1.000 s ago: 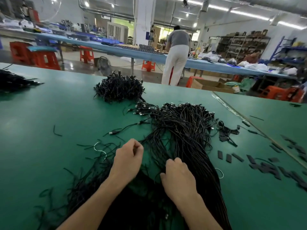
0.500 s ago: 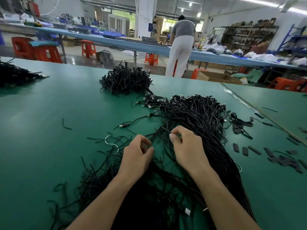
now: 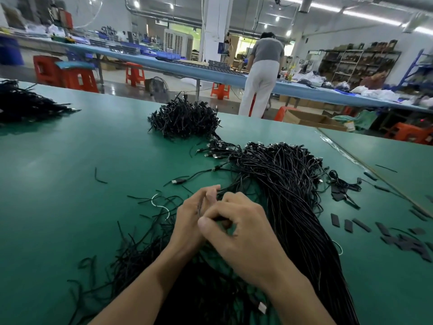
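Close together at the near end of the black cable bundle (image 3: 288,195) on the green surface (image 3: 70,184): left hand (image 3: 191,224) and right hand (image 3: 248,238), touching. Right fingers (image 3: 234,207) curled, pinching thin strands of it against the thumb; left fingers (image 3: 208,193) pressed together round the same strands. Bulk of the bundle fanning off toward 1 o'clock; smaller tangled heap (image 3: 185,120) at 12 o'clock

Bright, even light from ceiling tubes (image 3: 375,18) gives soft shadows under the cables (image 3: 293,195) and faint glare on the floor (image 3: 114,86), while wide-angle distortion bends the edges and the background appears slightly motion-blurred.
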Demonstrator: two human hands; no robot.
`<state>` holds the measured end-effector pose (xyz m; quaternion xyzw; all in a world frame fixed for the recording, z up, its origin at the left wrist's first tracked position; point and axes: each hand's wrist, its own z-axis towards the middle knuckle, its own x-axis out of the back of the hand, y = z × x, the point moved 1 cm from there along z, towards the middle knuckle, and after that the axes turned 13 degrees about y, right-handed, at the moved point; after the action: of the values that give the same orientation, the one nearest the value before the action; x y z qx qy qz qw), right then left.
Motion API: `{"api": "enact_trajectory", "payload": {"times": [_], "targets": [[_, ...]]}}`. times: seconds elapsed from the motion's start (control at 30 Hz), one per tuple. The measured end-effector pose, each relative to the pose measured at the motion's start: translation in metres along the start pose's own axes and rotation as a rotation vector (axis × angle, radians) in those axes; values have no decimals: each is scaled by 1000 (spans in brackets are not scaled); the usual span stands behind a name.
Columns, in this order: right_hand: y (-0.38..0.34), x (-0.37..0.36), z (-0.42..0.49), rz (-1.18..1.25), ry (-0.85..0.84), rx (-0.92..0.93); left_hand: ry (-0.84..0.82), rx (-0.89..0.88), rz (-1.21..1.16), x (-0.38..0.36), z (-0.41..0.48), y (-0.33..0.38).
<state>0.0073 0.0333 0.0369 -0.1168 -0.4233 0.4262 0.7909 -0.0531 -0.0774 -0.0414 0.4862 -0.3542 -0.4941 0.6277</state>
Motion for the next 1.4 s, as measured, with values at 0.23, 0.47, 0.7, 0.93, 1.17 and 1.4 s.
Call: {"api": "enact_trajectory", "payload": {"times": [0.23,0.47,0.7,0.93,1.17,1.4], "targets": [[22,29,7,199,188,-304,336,-135,-70,-4,20,73],[44,40,16,141,500,-396,358,-870,91,27,24,105],[89,67,4,-402,425,-648,359,-400,261,53,42,58],[49,44,9,-734,-104,-460,125,-693,710,29,37,58],[18,12,13,-99,-63,-264,-221,-718,850,16,21,57],[41,6,1,-93,285,-342,-147,-511,583,32,16,33]]}}
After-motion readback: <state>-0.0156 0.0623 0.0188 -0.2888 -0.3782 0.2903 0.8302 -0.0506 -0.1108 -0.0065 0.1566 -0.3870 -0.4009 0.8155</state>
